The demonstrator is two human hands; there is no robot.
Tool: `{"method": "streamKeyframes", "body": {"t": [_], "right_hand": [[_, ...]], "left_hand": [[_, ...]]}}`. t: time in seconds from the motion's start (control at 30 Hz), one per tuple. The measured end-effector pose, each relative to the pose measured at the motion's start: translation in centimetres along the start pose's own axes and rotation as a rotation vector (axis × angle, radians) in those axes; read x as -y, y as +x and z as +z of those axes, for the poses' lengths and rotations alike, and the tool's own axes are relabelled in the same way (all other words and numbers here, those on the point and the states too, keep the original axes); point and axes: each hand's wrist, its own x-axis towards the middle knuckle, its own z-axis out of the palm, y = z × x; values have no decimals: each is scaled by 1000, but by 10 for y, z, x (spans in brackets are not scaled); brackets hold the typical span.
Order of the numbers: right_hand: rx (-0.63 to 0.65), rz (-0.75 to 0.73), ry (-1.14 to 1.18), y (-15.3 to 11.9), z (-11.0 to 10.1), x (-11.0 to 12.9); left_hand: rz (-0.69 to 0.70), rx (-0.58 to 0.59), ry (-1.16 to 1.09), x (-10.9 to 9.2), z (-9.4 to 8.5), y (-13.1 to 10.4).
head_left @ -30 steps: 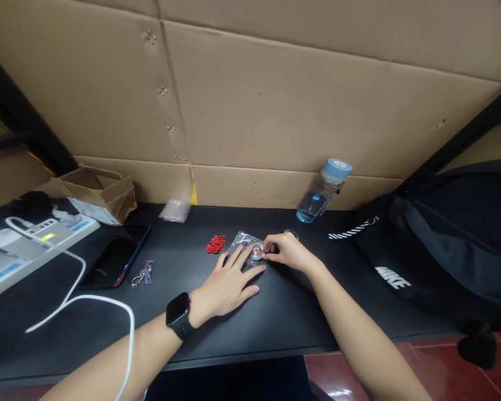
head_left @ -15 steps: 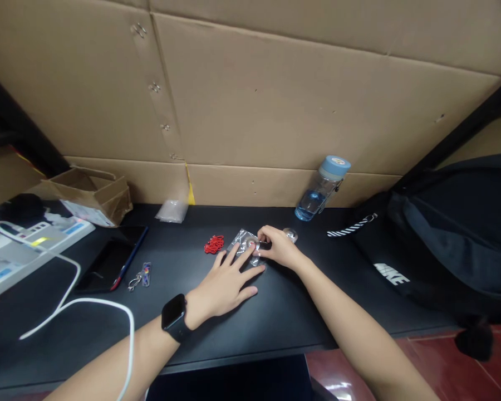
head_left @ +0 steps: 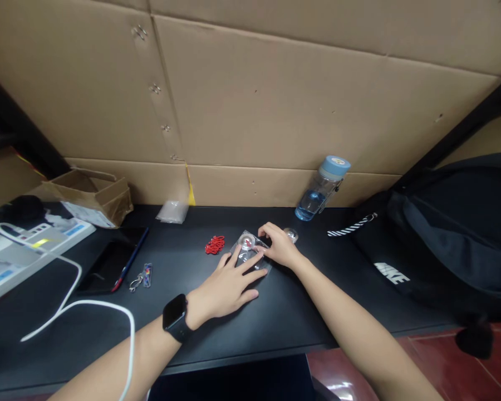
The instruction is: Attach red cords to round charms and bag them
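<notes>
A small clear plastic bag lies on the black table, with a round clear piece showing something red inside at its upper part. My left hand lies over the bag's lower left, fingers spread. At the bag's right edge, the thumb and forefinger of my right hand are closed on the plastic. Another round clear piece sits just behind my right hand. Left of the bag is a small heap of red cords.
A water bottle stands at the back right, beside a black backpack with a striped strap. To the left are a keychain, a tablet, a cardboard box, a white power strip and a cable. A folded plastic bag lies behind.
The round piece with red inside now shows more fully, slightly further left and up. My left fingers have shifted a little, and the right fingers no longer cover as much of the bag.
</notes>
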Motion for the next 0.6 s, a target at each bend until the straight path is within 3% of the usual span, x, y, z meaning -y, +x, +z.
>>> {"method": "streamKeyframes", "body": {"t": [0.1,0.27,0.37,0.6], "right_hand": [[55,-12,48,0,-6,-1],[253,48,181,-5,-39,-4],[267,71,200,-7,-54,-3],[294,-43,96,-5,-46,0]], "left_hand": [[-4,-22,-9,2,-4,0],[-35,-79,-42,5,-10,2],[-109,-145,-37,6,-8,6],[-215,-199,-7,9,1,10]]}}
